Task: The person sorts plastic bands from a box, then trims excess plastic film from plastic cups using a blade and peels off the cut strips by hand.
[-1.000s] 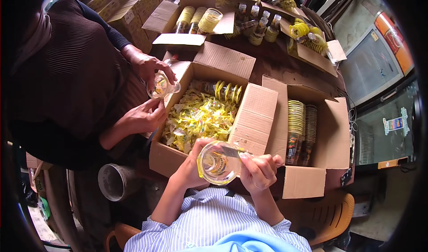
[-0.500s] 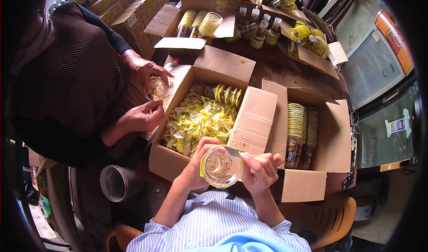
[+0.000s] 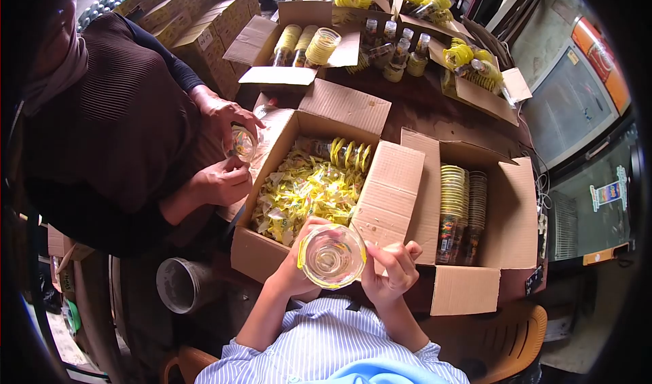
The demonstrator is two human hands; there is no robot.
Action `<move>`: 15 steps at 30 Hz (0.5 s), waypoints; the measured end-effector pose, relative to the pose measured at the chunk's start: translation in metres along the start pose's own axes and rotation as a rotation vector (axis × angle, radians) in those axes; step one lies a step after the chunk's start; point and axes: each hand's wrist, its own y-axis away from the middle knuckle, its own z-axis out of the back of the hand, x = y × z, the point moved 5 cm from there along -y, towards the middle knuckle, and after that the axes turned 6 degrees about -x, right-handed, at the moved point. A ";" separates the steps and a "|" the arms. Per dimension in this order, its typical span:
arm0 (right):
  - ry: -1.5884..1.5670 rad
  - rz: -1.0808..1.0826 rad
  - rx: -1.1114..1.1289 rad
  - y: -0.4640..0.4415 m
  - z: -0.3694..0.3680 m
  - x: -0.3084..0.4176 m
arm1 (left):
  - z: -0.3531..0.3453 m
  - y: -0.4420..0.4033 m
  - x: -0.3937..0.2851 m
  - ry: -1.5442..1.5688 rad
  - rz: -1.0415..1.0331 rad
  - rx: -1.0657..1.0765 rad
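A clear plastic cup point(image 3: 331, 256), its mouth turned up toward me, is in my left hand point(image 3: 297, 265). Yellow shows along the left side of its rim. My right hand point(image 3: 392, 268) is closed at the right side of the same cup, thumb against the rim and the other fingers curled; any thin strip in that pinch is too fine to make out. Just beyond my hands, an open carton point(image 3: 268, 256) holds a heap of yellow and clear plastic scraps point(image 3: 305, 194). Several yellow-rimmed cups point(image 3: 350, 154) lie at its far end.
A co-worker point(image 3: 129, 112) at the left handles another clear cup point(image 3: 242, 143). Stacked cups point(image 3: 454, 207) stand in a carton point(image 3: 465, 292) at right. Farther back are a carton of cup stacks point(image 3: 288, 44) and loose cups point(image 3: 395, 68). A grey bucket point(image 3: 178, 285) stands lower left.
The cup and both my hands have shifted slightly left, and the cup's mouth faces me more squarely. My view has moved a little. The co-worker still holds a cup.
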 end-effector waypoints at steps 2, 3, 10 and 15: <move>-0.003 -0.014 0.003 -0.001 -0.001 -0.003 | 0.000 -0.004 -0.006 -0.032 -0.027 0.009; -0.012 -0.032 -0.002 -0.001 0.000 -0.004 | 0.001 -0.004 -0.005 -0.024 -0.029 -0.010; -0.044 -0.073 0.024 0.005 -0.001 -0.002 | 0.000 0.003 0.004 0.082 -0.006 -0.085; -0.031 -0.079 -0.035 -0.001 -0.003 -0.003 | 0.004 -0.003 -0.009 -0.112 -0.139 -0.068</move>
